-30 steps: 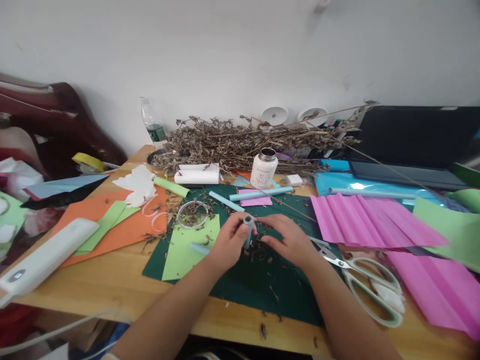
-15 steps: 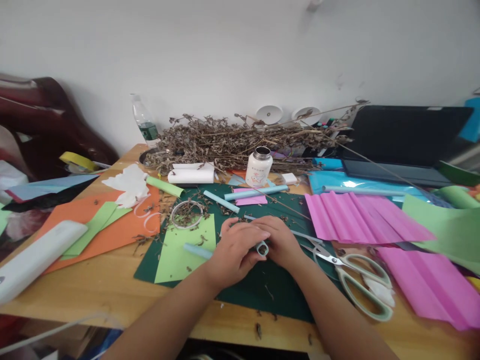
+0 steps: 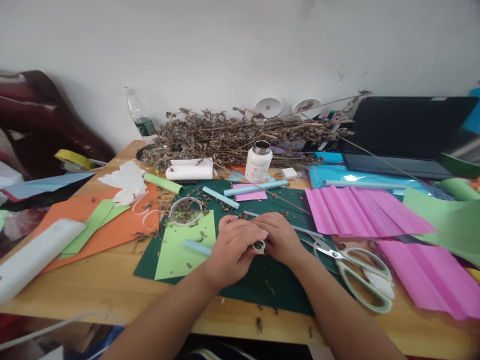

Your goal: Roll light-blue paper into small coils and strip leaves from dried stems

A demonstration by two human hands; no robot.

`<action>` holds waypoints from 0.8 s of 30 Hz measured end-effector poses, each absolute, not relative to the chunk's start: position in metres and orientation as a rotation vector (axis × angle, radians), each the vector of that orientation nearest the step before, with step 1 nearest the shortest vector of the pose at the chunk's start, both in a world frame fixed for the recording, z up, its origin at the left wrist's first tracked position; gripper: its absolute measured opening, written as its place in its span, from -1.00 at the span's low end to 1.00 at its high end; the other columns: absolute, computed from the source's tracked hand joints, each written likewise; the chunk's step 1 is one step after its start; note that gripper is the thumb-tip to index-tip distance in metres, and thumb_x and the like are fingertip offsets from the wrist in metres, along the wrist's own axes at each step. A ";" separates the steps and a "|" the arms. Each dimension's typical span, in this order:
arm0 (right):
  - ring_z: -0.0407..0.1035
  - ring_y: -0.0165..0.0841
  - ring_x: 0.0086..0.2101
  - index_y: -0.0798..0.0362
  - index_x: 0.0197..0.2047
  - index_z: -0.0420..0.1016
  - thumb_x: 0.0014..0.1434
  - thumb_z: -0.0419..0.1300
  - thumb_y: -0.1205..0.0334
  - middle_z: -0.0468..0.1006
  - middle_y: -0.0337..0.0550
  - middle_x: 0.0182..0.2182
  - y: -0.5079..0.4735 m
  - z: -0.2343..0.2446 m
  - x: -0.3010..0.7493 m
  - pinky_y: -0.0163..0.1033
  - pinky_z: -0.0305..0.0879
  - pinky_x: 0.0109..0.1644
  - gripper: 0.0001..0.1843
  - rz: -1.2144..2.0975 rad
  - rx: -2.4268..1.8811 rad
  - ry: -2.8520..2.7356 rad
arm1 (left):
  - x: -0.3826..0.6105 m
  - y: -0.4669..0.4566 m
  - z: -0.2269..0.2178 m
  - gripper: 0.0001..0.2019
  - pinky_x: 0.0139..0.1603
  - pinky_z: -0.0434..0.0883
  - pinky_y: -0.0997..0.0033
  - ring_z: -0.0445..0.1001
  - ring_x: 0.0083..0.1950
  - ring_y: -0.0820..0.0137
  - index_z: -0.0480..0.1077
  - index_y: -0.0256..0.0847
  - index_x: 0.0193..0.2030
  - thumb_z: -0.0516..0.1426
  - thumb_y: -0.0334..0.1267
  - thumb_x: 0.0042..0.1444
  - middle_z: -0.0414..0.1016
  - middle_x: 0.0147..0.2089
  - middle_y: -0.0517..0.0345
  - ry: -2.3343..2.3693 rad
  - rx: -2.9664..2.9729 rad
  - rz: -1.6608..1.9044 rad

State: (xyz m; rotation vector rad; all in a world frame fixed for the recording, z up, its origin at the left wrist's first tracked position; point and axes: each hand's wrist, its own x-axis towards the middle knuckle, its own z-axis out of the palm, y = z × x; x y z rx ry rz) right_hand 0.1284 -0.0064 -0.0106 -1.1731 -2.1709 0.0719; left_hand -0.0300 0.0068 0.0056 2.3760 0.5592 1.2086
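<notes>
Light-blue paper tube (image 3: 258, 245) pinched between both hands, open end toward camera, just above green cutting mat (image 3: 262, 292) on table (image 3: 93, 295). Left hand (image 3: 230, 250) curled tight on tube; right hand (image 3: 280, 239) closed on its other side. Scissors (image 3: 356, 272) just right of right hand. Light-green sheet (image 3: 183, 247) left. White bottle (image 3: 258, 162), dried twigs (image 3: 232, 137) behind.

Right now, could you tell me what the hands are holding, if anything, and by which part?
A light-blue paper tube, rolled: the left hand wraps its body, the right hand pinches near the open end, which shows between them.
</notes>
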 end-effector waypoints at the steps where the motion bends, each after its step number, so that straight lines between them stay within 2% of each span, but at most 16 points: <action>1: 0.31 -0.35 -0.29 0.06 -0.26 0.36 0.05 -0.01 0.26 0.49 -0.12 -0.32 -0.006 -0.011 0.128 -0.20 0.14 -0.24 -0.80 0.082 -1.187 -2.173 | -0.030 0.007 0.006 -0.83 -0.03 0.05 0.25 0.38 -0.21 0.35 0.32 -0.13 -0.23 -0.02 -0.32 0.03 0.49 -0.29 0.09 0.561 2.369 1.212; 6: 0.27 -0.30 -0.18 0.04 -0.17 0.33 -0.05 0.09 0.22 0.45 -0.11 -0.20 -0.004 -0.013 0.125 -0.17 0.14 -0.16 -0.69 0.169 -1.249 -2.217 | -0.029 0.006 0.009 -0.84 -0.05 0.06 0.27 0.38 -0.25 0.35 0.32 -0.15 -0.25 -0.03 -0.30 0.04 0.48 -0.35 0.09 0.545 2.355 1.242; 14: 0.32 -0.29 -0.25 0.06 -0.25 0.37 -0.03 0.05 0.28 0.49 -0.12 -0.28 -0.002 -0.014 0.124 -0.16 0.17 -0.20 -0.77 0.202 -1.291 -2.262 | -0.027 0.008 0.010 -0.87 -0.11 0.09 0.30 0.37 -0.28 0.36 0.31 -0.16 -0.31 -0.03 -0.29 0.04 0.47 -0.38 0.11 0.521 2.352 1.118; 19: 0.29 -0.28 -0.18 0.04 -0.15 0.30 -0.01 0.07 0.20 0.43 -0.06 -0.19 -0.009 -0.003 0.131 -0.14 0.21 -0.17 -0.69 0.114 -1.301 -2.127 | -0.029 0.014 0.009 -0.84 -0.14 0.11 0.30 0.36 -0.26 0.34 0.32 -0.17 -0.30 -0.04 -0.24 0.06 0.46 -0.34 0.07 0.633 2.362 1.129; 24: 0.30 -0.32 -0.24 -0.01 -0.29 0.32 0.01 0.07 0.29 0.41 -0.09 -0.25 -0.018 0.006 0.138 -0.14 0.26 -0.20 -0.87 -0.080 -1.162 -2.009 | -0.030 0.022 0.007 -0.79 -0.19 0.10 0.30 0.33 -0.23 0.30 0.33 -0.19 -0.28 -0.08 -0.23 0.08 0.45 -0.31 0.03 0.729 2.460 0.950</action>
